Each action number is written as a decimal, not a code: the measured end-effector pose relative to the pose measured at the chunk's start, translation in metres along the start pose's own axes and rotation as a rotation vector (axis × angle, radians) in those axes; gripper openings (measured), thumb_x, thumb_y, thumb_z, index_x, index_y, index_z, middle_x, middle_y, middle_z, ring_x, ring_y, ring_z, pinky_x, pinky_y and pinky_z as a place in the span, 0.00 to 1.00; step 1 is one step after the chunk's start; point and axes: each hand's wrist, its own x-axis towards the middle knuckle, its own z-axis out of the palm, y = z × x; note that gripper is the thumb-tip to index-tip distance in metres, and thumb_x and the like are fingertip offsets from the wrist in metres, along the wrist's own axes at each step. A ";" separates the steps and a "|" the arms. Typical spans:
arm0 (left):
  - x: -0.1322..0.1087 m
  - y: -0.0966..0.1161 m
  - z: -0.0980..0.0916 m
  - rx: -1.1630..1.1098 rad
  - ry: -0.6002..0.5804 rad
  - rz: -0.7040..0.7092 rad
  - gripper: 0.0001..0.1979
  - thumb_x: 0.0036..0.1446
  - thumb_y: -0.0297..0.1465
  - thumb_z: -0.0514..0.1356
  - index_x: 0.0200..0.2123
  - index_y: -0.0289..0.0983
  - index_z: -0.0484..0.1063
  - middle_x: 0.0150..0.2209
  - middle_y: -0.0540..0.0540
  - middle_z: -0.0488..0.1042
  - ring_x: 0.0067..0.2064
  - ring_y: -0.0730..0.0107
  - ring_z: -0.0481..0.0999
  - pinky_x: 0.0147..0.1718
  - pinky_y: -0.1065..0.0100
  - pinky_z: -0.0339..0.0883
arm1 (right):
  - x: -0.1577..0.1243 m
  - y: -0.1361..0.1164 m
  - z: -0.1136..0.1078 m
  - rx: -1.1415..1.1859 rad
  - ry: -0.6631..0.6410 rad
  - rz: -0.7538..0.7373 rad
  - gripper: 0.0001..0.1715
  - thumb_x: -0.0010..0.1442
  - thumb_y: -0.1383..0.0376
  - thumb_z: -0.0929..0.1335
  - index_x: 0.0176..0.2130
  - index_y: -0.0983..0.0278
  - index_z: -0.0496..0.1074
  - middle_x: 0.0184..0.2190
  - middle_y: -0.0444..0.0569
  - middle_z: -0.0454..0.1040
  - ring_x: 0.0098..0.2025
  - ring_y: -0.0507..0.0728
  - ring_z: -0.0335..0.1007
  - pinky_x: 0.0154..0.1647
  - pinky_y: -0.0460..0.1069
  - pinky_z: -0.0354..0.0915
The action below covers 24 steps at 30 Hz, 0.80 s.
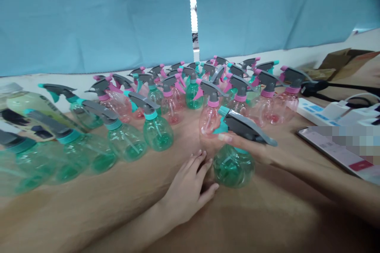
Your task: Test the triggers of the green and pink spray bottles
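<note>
My right hand [242, 142] is wrapped round the neck of a green spray bottle [233, 168], just under its grey and turquoise spray head. The bottle stands upright at the table's middle. To its left, my left hand [190, 185] lies palm down with its fingers stretched out, holding nothing. Its thumb points toward the bottle; whether they touch I cannot tell. A pink spray bottle [209, 116] stands just beyond my right hand. Nearest on the left is another green spray bottle [158, 132] with a turquoise collar.
Several green bottles [127, 142] fill the left side, and several pink bottles [267, 106] stand behind. A big yellowish bottle [29, 106] is far left. On the right lie a power strip [314, 110], a phone [329, 152] and a cardboard box [341, 65]. A blue curtain [89, 16] hangs behind.
</note>
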 end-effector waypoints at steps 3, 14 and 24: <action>0.000 -0.001 0.000 -0.004 0.001 -0.003 0.25 0.64 0.39 0.58 0.58 0.30 0.62 0.63 0.32 0.59 0.65 0.50 0.55 0.60 0.48 0.54 | 0.000 0.004 0.002 0.087 -0.002 0.005 0.15 0.59 0.53 0.67 0.40 0.59 0.75 0.28 0.44 0.76 0.39 0.56 0.74 0.42 0.50 0.69; -0.001 -0.003 0.004 -0.016 0.058 0.006 0.26 0.63 0.39 0.58 0.59 0.30 0.62 0.63 0.32 0.60 0.64 0.47 0.57 0.59 0.48 0.54 | -0.004 -0.002 0.004 -0.196 0.172 0.069 0.23 0.46 0.44 0.71 0.32 0.60 0.72 0.20 0.42 0.65 0.24 0.54 0.61 0.22 0.49 0.59; -0.006 -0.009 0.009 -0.056 0.167 0.051 0.24 0.62 0.35 0.59 0.57 0.27 0.65 0.59 0.29 0.64 0.61 0.43 0.62 0.56 0.44 0.58 | -0.048 -0.004 -0.011 -0.592 0.157 -0.064 0.27 0.52 0.49 0.72 0.45 0.61 0.66 0.40 0.50 0.75 0.41 0.61 0.73 0.41 0.55 0.70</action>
